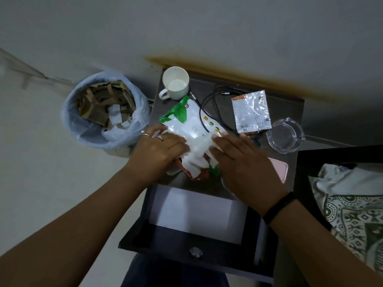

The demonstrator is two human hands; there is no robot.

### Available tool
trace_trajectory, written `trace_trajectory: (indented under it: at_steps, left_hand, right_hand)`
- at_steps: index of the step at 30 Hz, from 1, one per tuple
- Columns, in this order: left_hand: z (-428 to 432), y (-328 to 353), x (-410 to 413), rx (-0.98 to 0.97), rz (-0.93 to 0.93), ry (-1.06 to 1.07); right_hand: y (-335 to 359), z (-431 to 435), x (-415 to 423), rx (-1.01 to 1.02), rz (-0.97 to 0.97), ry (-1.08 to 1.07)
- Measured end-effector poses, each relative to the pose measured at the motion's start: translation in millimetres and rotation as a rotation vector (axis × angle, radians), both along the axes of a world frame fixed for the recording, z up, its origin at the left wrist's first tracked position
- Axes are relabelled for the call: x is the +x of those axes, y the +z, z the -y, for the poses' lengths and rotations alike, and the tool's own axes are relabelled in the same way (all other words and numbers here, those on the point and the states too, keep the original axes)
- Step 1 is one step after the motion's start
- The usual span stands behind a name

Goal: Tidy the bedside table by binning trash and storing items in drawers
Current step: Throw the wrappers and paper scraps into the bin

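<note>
A white and green plastic wrapper lies in the middle of the dark bedside table, over some red and white trash. My left hand grips the wrapper's left side, and my right hand presses on its right side. The top drawer stands pulled open below the tabletop, white inside. A bin lined with a pale blue bag stands on the floor to the left, holding brown paper and white scraps.
On the table are a white mug, a black cable, a small clear packet, a glass ashtray and a pink phone partly under my right hand. A patterned bedcover lies to the right.
</note>
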State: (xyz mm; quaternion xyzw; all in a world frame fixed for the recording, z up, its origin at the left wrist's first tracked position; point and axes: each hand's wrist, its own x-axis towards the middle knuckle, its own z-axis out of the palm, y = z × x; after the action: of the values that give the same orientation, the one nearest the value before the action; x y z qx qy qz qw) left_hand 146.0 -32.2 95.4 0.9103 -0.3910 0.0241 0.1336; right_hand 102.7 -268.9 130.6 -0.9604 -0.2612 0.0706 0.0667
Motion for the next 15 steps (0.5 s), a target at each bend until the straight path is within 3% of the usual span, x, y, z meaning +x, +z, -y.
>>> trace_trajectory:
  at_steps: [3, 6, 10, 15]
  left_hand:
    - [-30, 0, 2, 0.004, -0.032, 0.131]
    - [-66, -8, 9, 0.024, 0.016, 0.263]
    - [-117, -38, 25, 0.158, 0.057, 0.466]
    - [-169, -77, 48, 0.264, -0.021, 0.564]
  right_hand:
    - [0, 13, 12, 0.022, -0.015, -0.247]
    - [-29, 44, 48, -0.101, -0.137, -0.468]
    - [-76, 63, 88, -0.376, -0.351, -0.455]
    - [-101, 55, 117, -0.379, -0.505, -0.49]
